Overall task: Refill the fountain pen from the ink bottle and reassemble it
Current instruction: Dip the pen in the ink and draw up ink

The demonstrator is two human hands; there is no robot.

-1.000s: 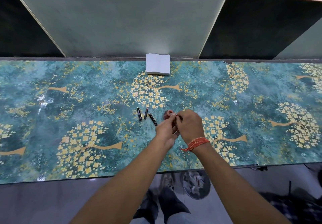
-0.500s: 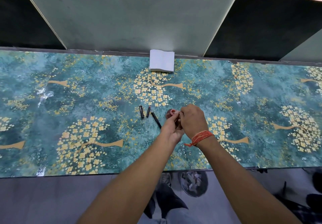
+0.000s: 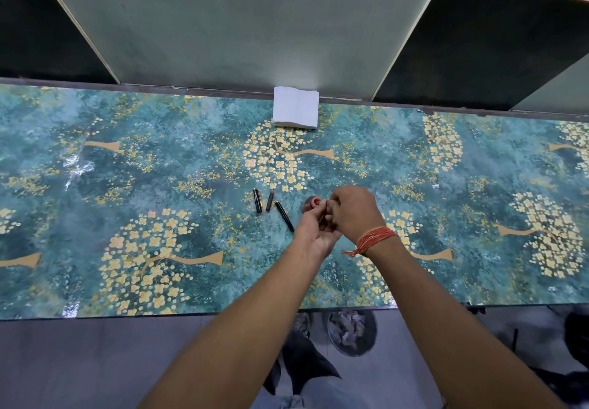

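Note:
My left hand (image 3: 314,231) and my right hand (image 3: 355,212) meet fingertip to fingertip just above the table. Between them they pinch a small thin pen part, almost wholly hidden by the fingers. A small reddish ink bottle (image 3: 310,203) stands right behind the fingertips, partly covered by them. To its left lie three loose pen pieces: a short black piece (image 3: 257,200), a dark piece with a reddish end (image 3: 270,201) and a longer black piece (image 3: 284,216) lying at a slant.
A stack of white tissues (image 3: 295,107) sits at the table's far edge by the wall. The teal flowered tabletop (image 3: 143,185) stretches wide on both sides. Below the near edge stands a bin with crumpled paper (image 3: 352,332).
Both hands stay pinched together beside the ink bottle, with only small finger movement. The pen pieces on the table have not moved. My head has shifted slightly.

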